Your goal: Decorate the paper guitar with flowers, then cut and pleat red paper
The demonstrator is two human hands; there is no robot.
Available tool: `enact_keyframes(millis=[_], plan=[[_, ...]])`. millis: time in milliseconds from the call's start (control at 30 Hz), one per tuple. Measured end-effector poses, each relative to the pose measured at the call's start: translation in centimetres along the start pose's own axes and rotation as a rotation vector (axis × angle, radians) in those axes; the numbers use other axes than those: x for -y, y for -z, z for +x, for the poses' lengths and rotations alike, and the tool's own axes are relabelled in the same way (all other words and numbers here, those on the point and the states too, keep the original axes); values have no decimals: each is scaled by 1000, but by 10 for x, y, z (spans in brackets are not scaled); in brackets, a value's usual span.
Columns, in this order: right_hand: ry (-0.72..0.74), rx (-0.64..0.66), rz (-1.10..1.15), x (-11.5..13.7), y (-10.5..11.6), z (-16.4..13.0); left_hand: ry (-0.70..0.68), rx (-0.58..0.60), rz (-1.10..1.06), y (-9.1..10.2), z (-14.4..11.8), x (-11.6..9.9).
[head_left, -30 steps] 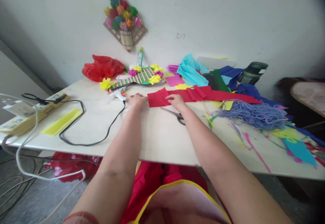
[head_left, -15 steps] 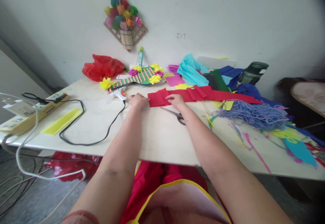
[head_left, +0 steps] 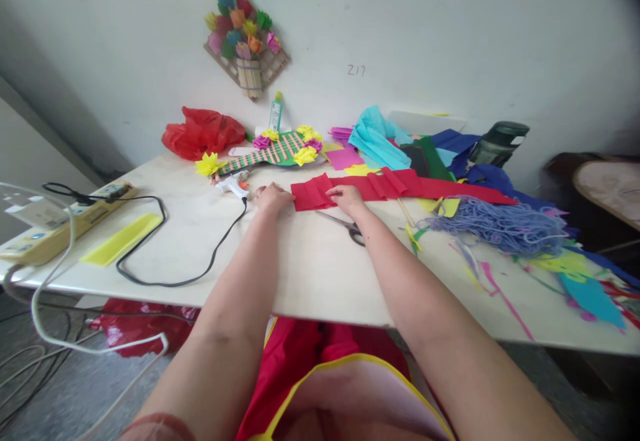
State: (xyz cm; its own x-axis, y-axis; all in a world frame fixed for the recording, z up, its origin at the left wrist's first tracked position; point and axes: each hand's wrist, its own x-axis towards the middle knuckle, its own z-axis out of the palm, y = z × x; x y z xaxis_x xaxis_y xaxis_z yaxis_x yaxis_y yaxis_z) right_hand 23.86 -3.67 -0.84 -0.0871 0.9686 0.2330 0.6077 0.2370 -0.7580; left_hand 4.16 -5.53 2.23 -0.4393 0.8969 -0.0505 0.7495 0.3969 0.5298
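A long strip of red crepe paper [head_left: 370, 188] stretches across the table, with folds in its left part and a few raised pleats near its middle. My left hand [head_left: 273, 198] lies on the table at the strip's left end, fingers extended and fingertips at the paper's edge. Over the folded part, my right hand [head_left: 347, 198] has its thumb and fingers closed on a fold of the paper. Dark-handled scissors [head_left: 356, 233] lie just below my right hand, partly hidden by the wrist. A white glue gun [head_left: 233, 185] rests left of my left hand.
Behind lies a green, flower-trimmed craft piece [head_left: 280, 150] beside a red plastic bag [head_left: 203, 133]. Blue yarn [head_left: 500, 224], coloured paper [head_left: 383, 141] and a dark bottle [head_left: 500, 144] crowd the right. A power strip [head_left: 65, 224], a black cord [head_left: 175, 285] and yellow paper [head_left: 121, 239] occupy the left.
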Motion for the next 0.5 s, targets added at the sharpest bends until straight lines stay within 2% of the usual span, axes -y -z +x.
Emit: enact_keyframes(millis=[500], plan=[[-3,-1,9,-1,0,1,10,22,30,1,4,2]])
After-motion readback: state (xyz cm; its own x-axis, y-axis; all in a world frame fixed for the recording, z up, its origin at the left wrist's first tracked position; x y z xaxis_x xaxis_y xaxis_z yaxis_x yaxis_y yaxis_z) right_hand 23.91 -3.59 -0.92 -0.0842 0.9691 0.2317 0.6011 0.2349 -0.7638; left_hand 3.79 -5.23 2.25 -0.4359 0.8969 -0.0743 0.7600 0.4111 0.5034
